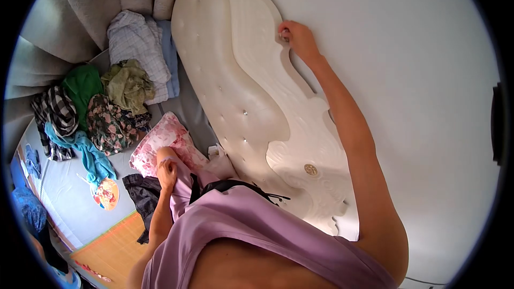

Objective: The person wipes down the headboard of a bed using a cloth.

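Note:
My right hand (pixel 299 40) is stretched far out to the curved top edge of a cream, carved headboard (pixel 257 48). Its fingers are closed around something small at that edge, too hidden to name. My left hand (pixel 166 175) lies on my bent leg, fingers curled in, with no object showing in it. Beside that leg is a pink floral pillow (pixel 163 142). A dark crumpled cloth (pixel 143 195) lies just past my left forearm.
Piled clothes, including a green garment (pixel 83 88), a floral garment (pixel 110 126) and a turquoise cloth (pixel 91 155), cover part of the bed. Folded checked fabric (pixel 136 48) lies near the curtain (pixel 85 10). A plain white wall (pixel 417 101) rises behind the headboard. An orange mat (pixel 110 249) is at lower left.

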`<state>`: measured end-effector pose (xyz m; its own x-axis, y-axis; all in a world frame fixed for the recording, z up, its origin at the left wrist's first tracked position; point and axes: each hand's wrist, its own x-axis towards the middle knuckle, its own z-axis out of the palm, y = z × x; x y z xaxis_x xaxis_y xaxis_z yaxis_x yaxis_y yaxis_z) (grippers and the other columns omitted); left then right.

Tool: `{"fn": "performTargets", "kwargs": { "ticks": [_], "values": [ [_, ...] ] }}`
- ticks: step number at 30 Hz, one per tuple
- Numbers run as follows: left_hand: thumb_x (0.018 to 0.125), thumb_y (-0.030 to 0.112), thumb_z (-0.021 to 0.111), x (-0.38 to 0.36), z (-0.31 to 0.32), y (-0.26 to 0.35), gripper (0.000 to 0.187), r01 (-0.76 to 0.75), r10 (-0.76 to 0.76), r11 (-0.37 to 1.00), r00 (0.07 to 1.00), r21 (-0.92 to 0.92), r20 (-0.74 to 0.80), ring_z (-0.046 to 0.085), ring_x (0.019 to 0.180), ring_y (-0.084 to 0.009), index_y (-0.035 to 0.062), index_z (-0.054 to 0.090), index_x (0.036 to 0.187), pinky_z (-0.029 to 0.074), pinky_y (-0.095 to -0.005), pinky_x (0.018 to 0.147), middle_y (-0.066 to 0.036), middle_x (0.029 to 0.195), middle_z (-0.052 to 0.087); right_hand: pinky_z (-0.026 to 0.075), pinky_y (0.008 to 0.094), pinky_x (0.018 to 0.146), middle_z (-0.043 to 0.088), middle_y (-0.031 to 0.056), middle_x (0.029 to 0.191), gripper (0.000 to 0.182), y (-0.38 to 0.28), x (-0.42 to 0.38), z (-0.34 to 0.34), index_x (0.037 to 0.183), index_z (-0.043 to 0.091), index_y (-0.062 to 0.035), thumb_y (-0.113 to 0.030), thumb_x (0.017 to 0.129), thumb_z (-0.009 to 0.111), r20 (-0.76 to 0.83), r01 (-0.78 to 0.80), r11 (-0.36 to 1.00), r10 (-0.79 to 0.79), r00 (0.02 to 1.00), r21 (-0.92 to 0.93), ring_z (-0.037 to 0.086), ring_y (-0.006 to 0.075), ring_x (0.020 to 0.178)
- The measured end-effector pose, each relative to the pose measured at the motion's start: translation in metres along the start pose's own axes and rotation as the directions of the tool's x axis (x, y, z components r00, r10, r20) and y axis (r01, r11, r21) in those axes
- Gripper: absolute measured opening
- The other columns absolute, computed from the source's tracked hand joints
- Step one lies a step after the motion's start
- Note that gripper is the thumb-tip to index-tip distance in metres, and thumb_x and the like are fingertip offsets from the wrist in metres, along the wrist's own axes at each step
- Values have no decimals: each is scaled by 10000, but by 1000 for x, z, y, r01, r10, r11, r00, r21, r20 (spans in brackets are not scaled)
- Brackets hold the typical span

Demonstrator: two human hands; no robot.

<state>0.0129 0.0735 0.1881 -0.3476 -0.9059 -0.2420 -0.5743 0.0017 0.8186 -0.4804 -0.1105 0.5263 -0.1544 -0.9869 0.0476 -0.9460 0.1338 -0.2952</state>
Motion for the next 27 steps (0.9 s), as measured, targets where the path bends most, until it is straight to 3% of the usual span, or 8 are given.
{"fn": "performTargets", "kwargs": {
  "ticks": [4, 9, 13, 15, 16, 18, 21, 27],
  "values": [
    [793, 97, 580, 2, 4, 2, 106, -36, 36, 999, 999, 1, -24, 593, 747, -318, 43, 668, 819, 477, -403, 716, -137, 734, 602, 483, 356, 714, 635, 122, 846, 128, 12, -9, 11, 896, 604, -21, 47, 792, 573, -57, 133, 989, -137, 989, -68, 617, 256, 783],
    [796, 124, 585, 0, -2, 0, 137, -15, 15, 1000, 1000, 1, 24, 605, 763, -328, 41, 681, 846, 488, -394, 709, -146, 786, 636, 468, 361, 689, 628, 116, 815, 143, 1, 0, -9, 910, 583, -20, 87, 819, 555, 249, 210, 972, -179, 952, -104, 586, 258, 754],
    [802, 103, 583, -4, 1, 3, 120, 14, -15, 1000, 999, -16, -30, 598, 742, -310, 47, 681, 846, 480, -389, 719, -138, 743, 609, 462, 355, 673, 626, 116, 814, 150, -3, -6, -16, 914, 583, -22, 87, 824, 534, 239, 252, 966, -231, 943, -59, 578, 247, 756],
    [805, 102, 583, -2, 0, 1, 122, 52, -52, 999, 998, -6, -28, 602, 747, -311, 49, 683, 848, 483, -387, 723, -139, 751, 616, 461, 342, 672, 626, 123, 828, 165, -9, -19, -32, 913, 576, -19, 100, 833, 495, 339, 203, 956, -124, 933, -210, 578, 232, 767],
    [805, 101, 582, -3, 1, -4, 121, 37, -38, 999, 999, -36, -37, 605, 755, -316, 47, 682, 847, 485, -390, 728, -143, 760, 622, 461, 342, 672, 626, 123, 828, 165, -15, -27, -42, 913, 576, -19, 100, 833, 495, 341, 204, 955, -123, 932, -214, 578, 232, 767],
    [811, 98, 576, 0, 5, -5, 118, 9, -10, 999, 999, -45, -38, 612, 774, -330, 41, 674, 840, 486, -401, 735, -156, 776, 631, 463, 346, 688, 620, 131, 834, 164, -22, -40, -60, 913, 568, -16, 99, 847, 473, 280, -97, 988, 127, 952, -120, 583, 230, 785],
    [810, 98, 576, 5, 4, -2, 120, 23, -23, 1000, 1000, 6, 20, 613, 781, -335, 38, 674, 843, 486, -405, 732, -163, 777, 631, 463, 348, 709, 614, 126, 853, 157, -17, -35, -58, 916, 552, -17, 99, 857, 464, 67, 27, 999, -24, 997, -33, 586, 234, 801],
    [806, 108, 584, 1, 1, 2, 117, 2, -2, 1000, 1000, 29, 11, 596, 733, -330, 40, 674, 840, 479, -410, 709, -157, 747, 613, 467, 329, 729, 604, 115, 871, 145, -8, -13, -4, 915, 530, -23, 95, 843, 488, 66, 70, 994, -64, 996, -82, 581, 229, 794]
  ]
}}
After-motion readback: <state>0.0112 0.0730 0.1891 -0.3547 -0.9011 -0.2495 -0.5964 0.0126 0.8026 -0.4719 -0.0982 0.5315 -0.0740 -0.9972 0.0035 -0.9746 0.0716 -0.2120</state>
